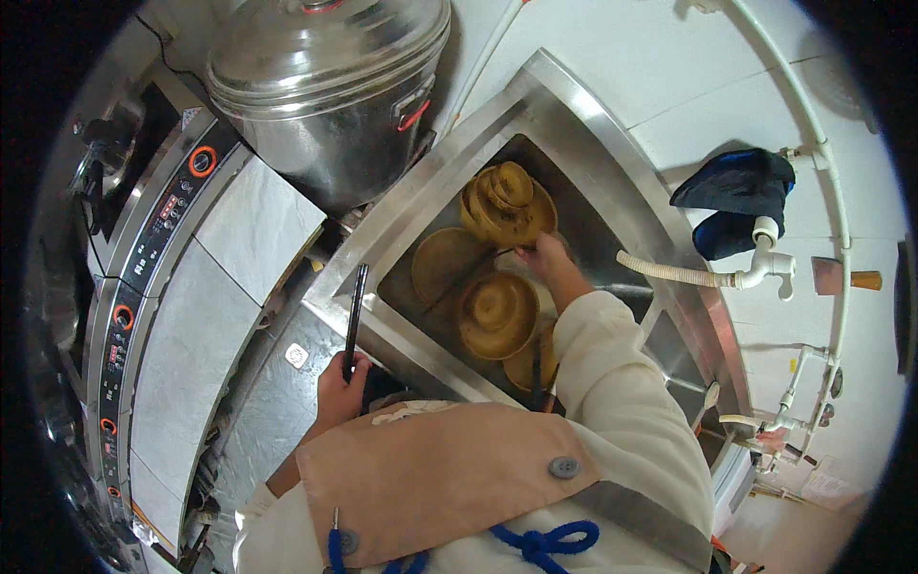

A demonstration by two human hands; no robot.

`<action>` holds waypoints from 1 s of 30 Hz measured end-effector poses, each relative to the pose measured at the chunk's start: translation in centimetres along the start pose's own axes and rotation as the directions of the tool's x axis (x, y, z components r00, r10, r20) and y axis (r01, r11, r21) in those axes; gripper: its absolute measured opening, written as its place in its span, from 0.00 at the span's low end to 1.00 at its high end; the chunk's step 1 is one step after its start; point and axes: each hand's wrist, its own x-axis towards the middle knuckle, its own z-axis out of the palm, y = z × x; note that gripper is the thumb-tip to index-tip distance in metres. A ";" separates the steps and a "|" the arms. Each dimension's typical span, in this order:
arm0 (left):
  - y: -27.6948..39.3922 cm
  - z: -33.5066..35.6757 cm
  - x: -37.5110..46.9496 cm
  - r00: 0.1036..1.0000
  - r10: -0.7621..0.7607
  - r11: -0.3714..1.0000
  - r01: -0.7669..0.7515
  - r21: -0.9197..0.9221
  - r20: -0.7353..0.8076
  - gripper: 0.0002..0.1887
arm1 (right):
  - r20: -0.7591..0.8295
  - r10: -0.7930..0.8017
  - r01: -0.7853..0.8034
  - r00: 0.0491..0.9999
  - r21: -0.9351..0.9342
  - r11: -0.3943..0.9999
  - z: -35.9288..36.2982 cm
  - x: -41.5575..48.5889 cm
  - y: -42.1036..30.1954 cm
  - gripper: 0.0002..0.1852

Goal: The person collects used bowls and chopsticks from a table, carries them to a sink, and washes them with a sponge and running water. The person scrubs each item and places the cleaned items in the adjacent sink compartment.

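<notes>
My left hand (343, 387) is closed around a small bundle of black chopsticks (358, 301), which stand up just outside the sink's left rim. Inside the stainless steel sink (581, 133), the fingers of my right hand (549, 262) pinch the upper end of a dark chopstick (466, 278) that slants across the bowls. Beyond that hand sits a stack of yellow-brown bowls (502, 222), smaller ones inside a larger one. Nearer me is another bowl (495, 341) with a smaller one in it. A round dish (437, 262) lies left of these. My right forearm partly covers one more dish (518, 373).
A large lidded metal pot (323, 143) stands behind the sink's left corner. Induction cooker controls (161, 215) and a tiled counter (208, 287) run along the left. A white tap with a ribbed hose (667, 273) reaches over the right rim; dark gloves or cloths (739, 190) hang above it.
</notes>
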 end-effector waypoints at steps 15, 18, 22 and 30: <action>6.7 6.1 7.7 0.866 0.434 0.836 -0.490 0.249 0.248 0.11 | 0.026 0.157 -0.154 0.987 -0.102 0.983 0.1 -0.7 3.3 0.24; 7.2 9.7 11.8 0.838 0.366 0.737 -0.527 0.424 0.405 0.16 | -0.014 -0.245 0.207 0.969 -0.490 0.847 -5.4 -3.3 6.0 0.21; 5.3 15.6 16.3 0.798 0.368 0.648 -0.588 0.484 0.477 0.20 | -0.257 -0.446 0.266 0.857 -0.520 0.812 -12.1 -7.8 12.9 0.17; 1.0 22.4 20.0 0.922 0.048 0.580 -0.339 0.741 0.384 0.25 | -0.390 -0.164 0.021 0.906 -0.345 0.938 -11.3 -12.4 21.8 0.32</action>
